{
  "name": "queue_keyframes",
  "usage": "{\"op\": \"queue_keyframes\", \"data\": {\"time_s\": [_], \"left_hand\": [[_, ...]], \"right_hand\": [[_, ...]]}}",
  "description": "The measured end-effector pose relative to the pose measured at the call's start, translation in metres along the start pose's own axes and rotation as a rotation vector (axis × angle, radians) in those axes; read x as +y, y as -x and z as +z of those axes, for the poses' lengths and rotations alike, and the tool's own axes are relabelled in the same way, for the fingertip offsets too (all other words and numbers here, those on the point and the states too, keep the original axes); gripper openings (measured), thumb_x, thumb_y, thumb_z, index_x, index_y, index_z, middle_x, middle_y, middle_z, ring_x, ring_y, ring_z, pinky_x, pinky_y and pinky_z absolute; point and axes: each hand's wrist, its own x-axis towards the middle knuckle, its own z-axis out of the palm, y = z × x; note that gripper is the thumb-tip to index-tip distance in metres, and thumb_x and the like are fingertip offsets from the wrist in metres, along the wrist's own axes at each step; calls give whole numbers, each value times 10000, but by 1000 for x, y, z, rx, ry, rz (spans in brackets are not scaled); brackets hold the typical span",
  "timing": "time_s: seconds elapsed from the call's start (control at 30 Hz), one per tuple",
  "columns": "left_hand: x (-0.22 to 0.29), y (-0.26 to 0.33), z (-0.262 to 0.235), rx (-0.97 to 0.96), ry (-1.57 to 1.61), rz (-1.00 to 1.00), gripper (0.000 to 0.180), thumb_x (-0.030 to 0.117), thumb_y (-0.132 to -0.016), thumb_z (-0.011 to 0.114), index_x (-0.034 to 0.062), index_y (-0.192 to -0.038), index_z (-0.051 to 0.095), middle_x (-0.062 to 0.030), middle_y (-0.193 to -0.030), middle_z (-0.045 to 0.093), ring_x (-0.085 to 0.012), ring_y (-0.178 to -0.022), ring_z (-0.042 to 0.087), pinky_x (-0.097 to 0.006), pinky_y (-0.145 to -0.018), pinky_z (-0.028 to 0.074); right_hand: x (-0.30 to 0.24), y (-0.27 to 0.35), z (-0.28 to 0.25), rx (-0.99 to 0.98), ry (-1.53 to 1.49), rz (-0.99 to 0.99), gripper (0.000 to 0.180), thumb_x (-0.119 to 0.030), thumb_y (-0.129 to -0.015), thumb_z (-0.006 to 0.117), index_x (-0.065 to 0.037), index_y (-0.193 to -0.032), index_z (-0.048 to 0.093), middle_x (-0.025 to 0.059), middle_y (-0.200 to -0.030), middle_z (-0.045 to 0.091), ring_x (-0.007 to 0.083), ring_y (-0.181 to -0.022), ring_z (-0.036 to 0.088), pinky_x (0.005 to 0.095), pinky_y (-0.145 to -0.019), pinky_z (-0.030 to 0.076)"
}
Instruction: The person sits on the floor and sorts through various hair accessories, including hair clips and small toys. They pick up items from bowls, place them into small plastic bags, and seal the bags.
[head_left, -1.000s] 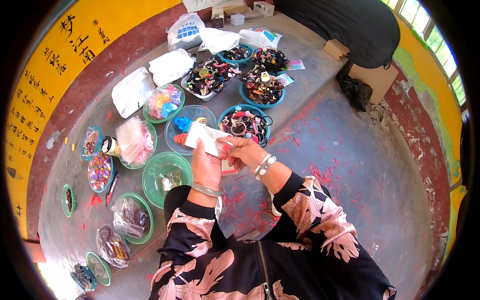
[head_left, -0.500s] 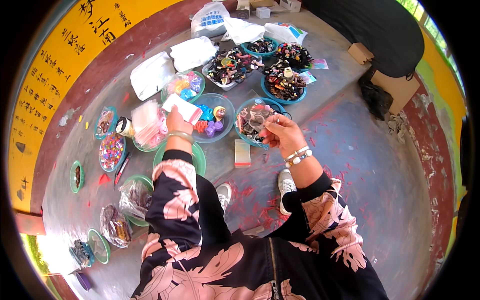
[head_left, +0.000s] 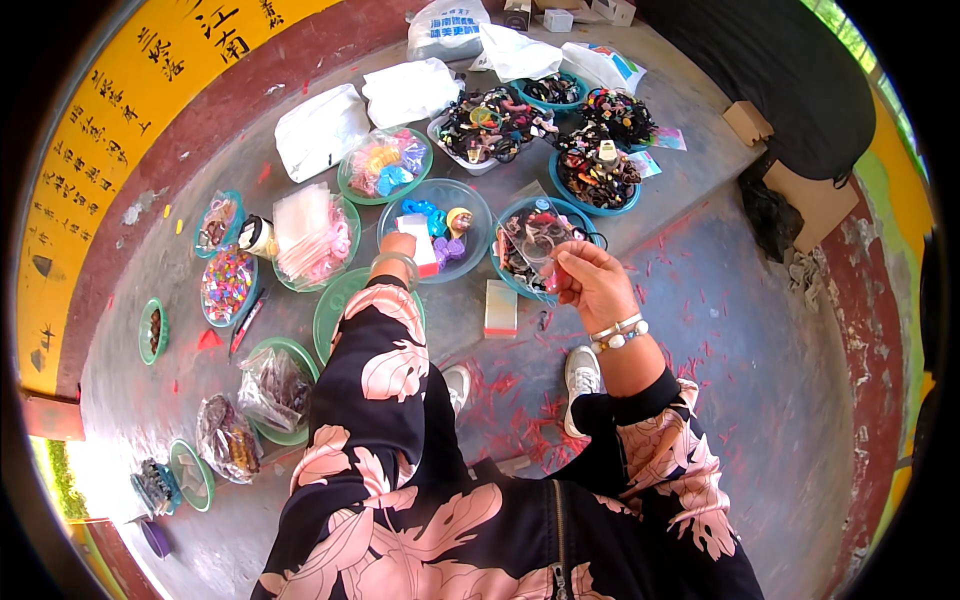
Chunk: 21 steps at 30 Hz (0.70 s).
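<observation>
My left hand (head_left: 398, 250) is closed on a white card (head_left: 418, 243) with a red lower edge, held over the near rim of a clear blue bowl (head_left: 478, 257). Blue, purple and yellow hair ties lie in that bowl. My right hand (head_left: 592, 278) is pinched, thumb against fingers, on what looks like a small clear plastic bag (head_left: 530, 238). The bag hangs in front of a blue basket (head_left: 598, 226) of dark and pink hair ties. A stack of cards (head_left: 501, 305) with a red edge lies on the floor just below the basket.
Left of my hands are a stack of clear bags (head_left: 308, 232), a green bowl (head_left: 330, 325) and a bowl of colourful small pieces (head_left: 228, 285). Tubs of dark hair ties (head_left: 495, 125) and white sacks (head_left: 322, 130) stand farther back. Red scraps (head_left: 530, 405) litter the floor by my shoes.
My left hand has moved right and down with the card, toward the bowl of bright hair ties. The right hand stays by the blue basket. The whole view has shifted slightly.
</observation>
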Motion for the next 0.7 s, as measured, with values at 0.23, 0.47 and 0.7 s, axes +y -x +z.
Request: {"op": "queue_keyframes", "data": {"time_s": [0.23, 0.47, 0.7], "left_hand": [[2, -11, 22, 8, 33, -140, 327, 233, -777, 554, -13, -986, 608, -221, -1011, 597, -373, -973, 559, -399, -797, 440], [72, 59, -19, -327, 654, 205, 403, 356, -867, 493, -29, -941, 585, -102, -887, 618, -188, -816, 598, -303, -714, 467], [124, 219, -62, 377, 482, 906, 468, 308, -813, 600, 0, -1147, 488, -141, -1084, 555, -247, -1007, 535, -348, -829, 438]], "right_hand": [[5, -1, -1, -13, 12, 15, 113, -138, -859, 527, -62, -929, 571, 53, -760, 636, 134, -605, 597, 227, -493, 420], [1, 2, -1, -30, -2, 31, 123, -116, -864, 521, -54, -960, 566, 89, -805, 651, 128, -614, 605, 223, -485, 431], [4, 3, -3, 22, 545, -222, 104, -155, -801, 552, -76, -844, 603, 93, -745, 650, 215, -615, 620, 329, -512, 459]]}}
